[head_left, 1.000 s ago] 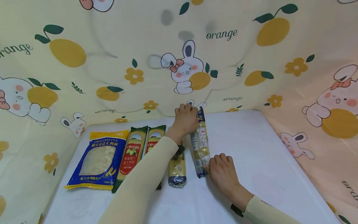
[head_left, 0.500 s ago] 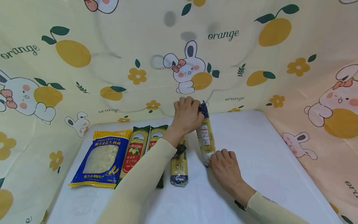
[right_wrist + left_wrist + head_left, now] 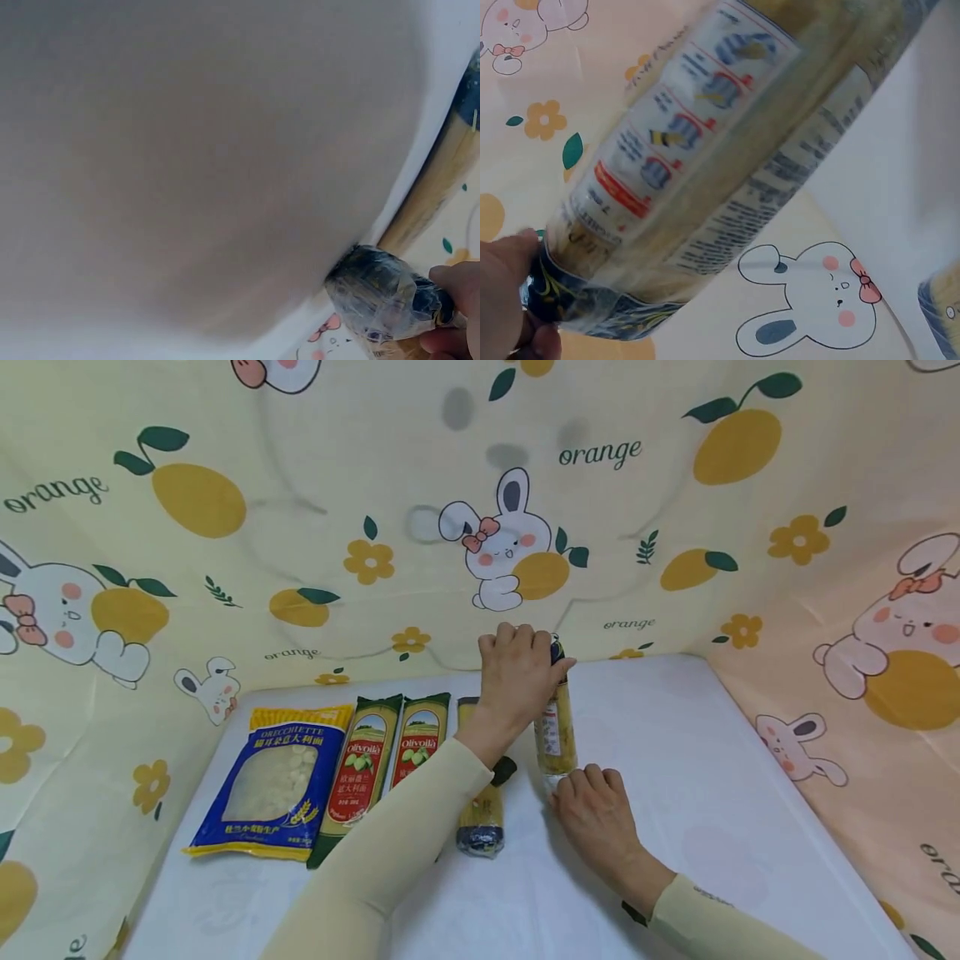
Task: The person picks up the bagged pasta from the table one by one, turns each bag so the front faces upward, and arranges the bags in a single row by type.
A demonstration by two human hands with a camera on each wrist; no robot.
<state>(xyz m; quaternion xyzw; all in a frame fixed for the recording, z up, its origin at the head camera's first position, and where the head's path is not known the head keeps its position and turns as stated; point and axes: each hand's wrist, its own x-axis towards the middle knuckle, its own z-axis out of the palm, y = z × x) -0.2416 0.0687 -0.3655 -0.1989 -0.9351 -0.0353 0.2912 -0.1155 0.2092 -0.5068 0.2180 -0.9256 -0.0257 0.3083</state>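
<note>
A clear pack of spaghetti (image 3: 557, 727) with navy ends is held between both hands, its far end raised off the table. My left hand (image 3: 517, 681) grips the far navy end; in the left wrist view its thumb and a finger (image 3: 510, 262) pinch that end, and the printed label faces the camera. My right hand (image 3: 600, 814) pinches the near end, whose crinkled wrap (image 3: 382, 296) shows in the right wrist view. A second spaghetti pack (image 3: 480, 818) lies just left, partly hidden under the left arm.
Left of the arms lie a blue orecchiette bag (image 3: 273, 789) and two green-and-red Olivoilà pasta packs (image 3: 360, 772), one partly covered by the left sleeve. All rest on a white table (image 3: 675, 760) backed by a printed cloth (image 3: 420, 593).
The held spaghetti pack has shifted right, turned about its length and lifted at its far end. My left hand has moved right with it; the right hand keeps hold of the near end.
</note>
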